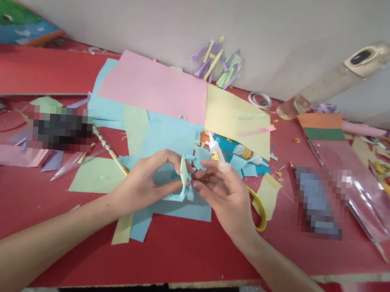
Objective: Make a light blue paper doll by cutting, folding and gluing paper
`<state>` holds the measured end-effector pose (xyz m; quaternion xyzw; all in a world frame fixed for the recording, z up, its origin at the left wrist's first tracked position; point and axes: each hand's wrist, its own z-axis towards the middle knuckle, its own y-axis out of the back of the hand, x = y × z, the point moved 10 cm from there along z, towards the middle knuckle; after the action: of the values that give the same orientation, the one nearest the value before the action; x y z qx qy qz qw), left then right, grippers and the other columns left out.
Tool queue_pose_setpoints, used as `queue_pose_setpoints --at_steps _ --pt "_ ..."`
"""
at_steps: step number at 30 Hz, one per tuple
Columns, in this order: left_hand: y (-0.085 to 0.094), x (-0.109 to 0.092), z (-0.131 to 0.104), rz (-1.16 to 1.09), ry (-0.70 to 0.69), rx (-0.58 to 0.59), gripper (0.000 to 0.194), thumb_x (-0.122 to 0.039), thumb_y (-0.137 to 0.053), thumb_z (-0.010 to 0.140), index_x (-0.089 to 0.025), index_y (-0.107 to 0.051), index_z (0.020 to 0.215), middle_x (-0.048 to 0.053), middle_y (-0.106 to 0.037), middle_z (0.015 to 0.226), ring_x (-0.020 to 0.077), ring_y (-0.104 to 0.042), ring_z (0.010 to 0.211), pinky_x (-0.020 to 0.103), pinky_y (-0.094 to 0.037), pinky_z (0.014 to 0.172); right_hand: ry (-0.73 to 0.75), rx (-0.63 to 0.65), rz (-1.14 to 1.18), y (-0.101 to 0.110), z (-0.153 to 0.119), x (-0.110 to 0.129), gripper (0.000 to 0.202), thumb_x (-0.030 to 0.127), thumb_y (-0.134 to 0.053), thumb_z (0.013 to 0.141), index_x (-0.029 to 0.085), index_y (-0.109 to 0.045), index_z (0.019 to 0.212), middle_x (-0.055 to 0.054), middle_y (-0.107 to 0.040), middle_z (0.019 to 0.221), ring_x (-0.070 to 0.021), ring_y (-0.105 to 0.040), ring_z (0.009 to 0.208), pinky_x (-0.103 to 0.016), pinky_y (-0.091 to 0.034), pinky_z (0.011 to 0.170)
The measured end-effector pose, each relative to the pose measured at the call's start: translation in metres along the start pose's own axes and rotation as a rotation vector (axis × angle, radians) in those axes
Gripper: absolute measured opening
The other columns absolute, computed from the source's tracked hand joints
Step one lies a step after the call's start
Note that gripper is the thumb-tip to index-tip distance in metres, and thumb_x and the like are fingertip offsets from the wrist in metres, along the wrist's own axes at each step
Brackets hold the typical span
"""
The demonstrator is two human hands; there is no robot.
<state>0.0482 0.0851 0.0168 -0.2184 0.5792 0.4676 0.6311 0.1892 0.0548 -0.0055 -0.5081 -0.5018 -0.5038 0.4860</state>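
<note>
Between my two hands is a small folded paper figure [185, 174] in light blue and pale green, held above the blue sheets. My left hand [148, 178] pinches its left side between thumb and fingers. From the right, the fingertips of my right hand [228, 191] close on its blue paper strips; a bandage wraps one finger. Yellow-handled scissors [260, 209] lie partly hidden beneath my right hand. Just beyond the hands are a white glue bottle [216, 150] and a second glue bottle [247, 153] lying down. Blue paper [183, 210] spreads under the hands.
Pink [156, 82] and yellow paper sheets [238, 109] lie behind. Two paper figures [215, 62] lean on the wall. A clear water bottle [331, 82] stands at the right back, near a clear pouch [357, 177]. A patterned pencil [110, 150] lies left, beside a blurred dark object [61, 128].
</note>
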Motion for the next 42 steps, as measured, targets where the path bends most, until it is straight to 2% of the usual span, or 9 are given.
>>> queue_pose_setpoints --at_steps 4,10,16,22,27,31,37,42 --pt "0.001 -0.005 0.000 -0.018 -0.037 0.008 0.014 -0.014 -0.063 0.088 -0.022 -0.051 0.089 0.003 -0.066 0.096 0.0159 -0.064 0.094 0.029 -0.052 0.081 -0.051 -0.012 0.016 0.000 0.001 -0.005 0.045 0.025 -0.076 0.079 0.029 -0.056 0.119 0.001 -0.065 0.087 -0.0167 -0.070 0.087 -0.029 -0.062 0.077" --pt "0.003 -0.005 0.001 -0.009 -0.053 0.013 0.015 -0.013 -0.064 0.088 -0.022 -0.052 0.088 0.001 -0.065 0.095 0.0145 -0.063 0.093 0.027 -0.051 0.082 -0.092 0.065 -0.048 -0.004 -0.001 -0.009 0.036 0.028 -0.072 0.085 0.030 -0.059 0.118 0.001 -0.068 0.088 -0.0147 -0.070 0.088 -0.025 -0.060 0.075" --pt "0.004 -0.008 0.001 0.030 -0.067 0.029 0.012 -0.015 -0.064 0.087 -0.022 -0.054 0.087 0.001 -0.065 0.092 0.0145 -0.062 0.089 0.028 -0.050 0.084 -0.137 0.145 0.028 -0.010 -0.003 -0.019 0.036 0.029 -0.070 0.087 0.032 -0.057 0.121 0.001 -0.074 0.093 -0.0156 -0.072 0.093 -0.027 -0.059 0.079" --pt "0.001 -0.001 0.003 0.037 0.016 0.085 0.015 -0.010 -0.061 0.085 -0.021 -0.052 0.088 0.000 -0.064 0.098 0.0143 -0.062 0.092 0.027 -0.049 0.083 -0.138 0.107 0.018 -0.007 -0.004 -0.018 0.033 0.028 -0.072 0.085 0.032 -0.056 0.113 0.004 -0.073 0.089 -0.0123 -0.071 0.086 -0.022 -0.058 0.073" --pt "0.000 0.005 0.002 0.017 0.068 0.092 0.015 -0.010 -0.061 0.085 -0.021 -0.051 0.088 0.000 -0.062 0.097 0.0137 -0.060 0.090 0.027 -0.049 0.083 -0.161 0.112 -0.008 -0.009 -0.004 -0.014 0.034 0.029 -0.072 0.085 0.030 -0.052 0.112 0.004 -0.073 0.087 -0.0119 -0.071 0.083 -0.021 -0.058 0.071" --pt "0.001 0.005 0.001 -0.019 0.074 0.086 0.018 -0.009 -0.063 0.084 -0.021 -0.051 0.088 0.000 -0.063 0.098 0.0134 -0.060 0.091 0.026 -0.048 0.083 -0.175 0.089 0.016 -0.006 -0.003 -0.016 0.031 0.030 -0.073 0.084 0.029 -0.050 0.103 0.004 -0.073 0.085 -0.0125 -0.071 0.081 -0.022 -0.057 0.069" --pt "0.000 0.006 0.004 -0.087 0.072 0.058 0.016 -0.013 -0.066 0.085 -0.021 -0.052 0.088 0.001 -0.065 0.099 0.0139 -0.061 0.092 0.027 -0.048 0.082 -0.121 0.046 -0.062 -0.003 -0.002 -0.010 0.021 0.031 -0.080 0.075 0.024 -0.063 0.085 0.001 -0.070 0.085 -0.0153 -0.071 0.082 -0.023 -0.059 0.066" --pt "0.002 0.011 0.003 0.022 0.122 0.028 0.008 -0.018 -0.064 0.086 -0.020 -0.057 0.089 0.000 -0.066 0.095 0.0153 -0.063 0.095 0.026 -0.048 0.081 -0.072 0.034 -0.093 -0.003 -0.002 -0.004 0.009 0.029 -0.075 0.080 0.024 -0.068 0.082 0.000 -0.072 0.082 -0.0158 -0.071 0.080 -0.024 -0.060 0.065"
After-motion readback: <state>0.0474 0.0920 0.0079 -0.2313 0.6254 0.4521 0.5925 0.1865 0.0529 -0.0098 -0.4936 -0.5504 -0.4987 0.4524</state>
